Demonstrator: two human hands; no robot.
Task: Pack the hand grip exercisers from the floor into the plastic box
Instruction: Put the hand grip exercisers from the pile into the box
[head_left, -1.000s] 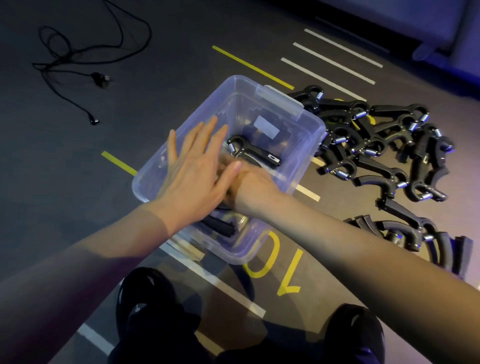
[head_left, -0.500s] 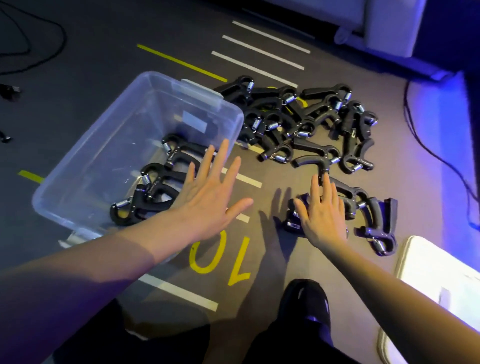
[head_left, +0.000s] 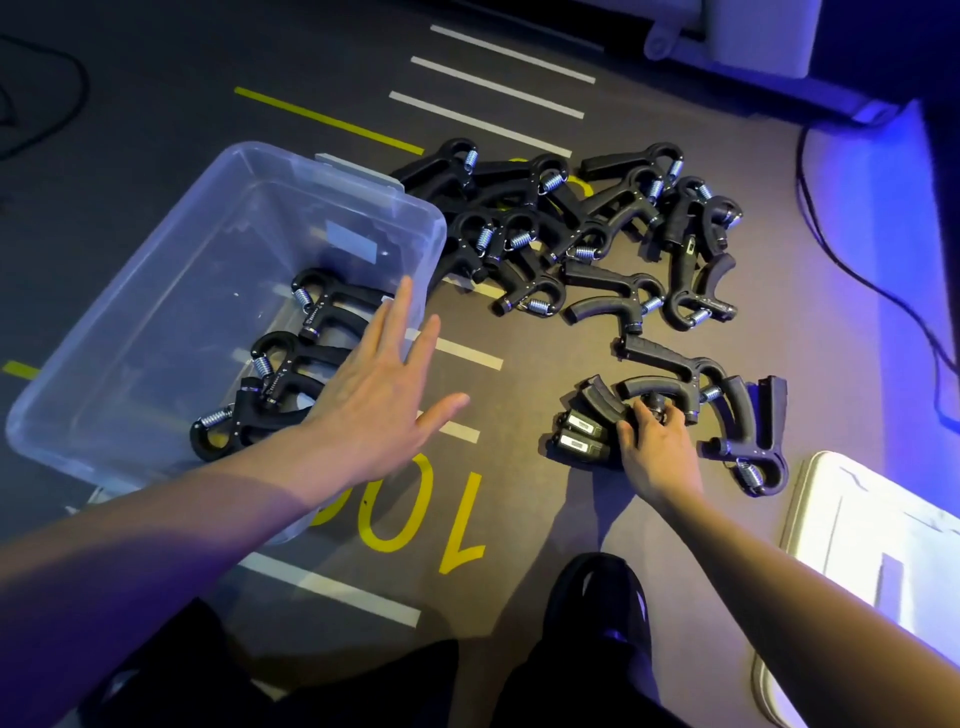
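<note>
A clear plastic box (head_left: 156, 249) stands on the floor at the left with three black hand grip exercisers (head_left: 283, 387) lying inside. Several more exercisers lie in a loose pile (head_left: 587, 228) on the floor to its right. My left hand (head_left: 379, 395) hovers flat and open over the box's near right corner, holding nothing. My right hand (head_left: 657, 449) rests on the nearest group of exercisers (head_left: 597, 421) on the floor, its fingers curled around one exerciser's knob and handle.
A white lid (head_left: 872, 561) lies at the lower right. A black cable (head_left: 857, 249) runs along the floor at the right. Yellow and white floor markings cross the middle, and my black shoe (head_left: 602, 608) sits below the right hand.
Both hands came out of the box. My right hand moved right to the nearest exercisers and curled its fingers onto one. The view shifted right.
</note>
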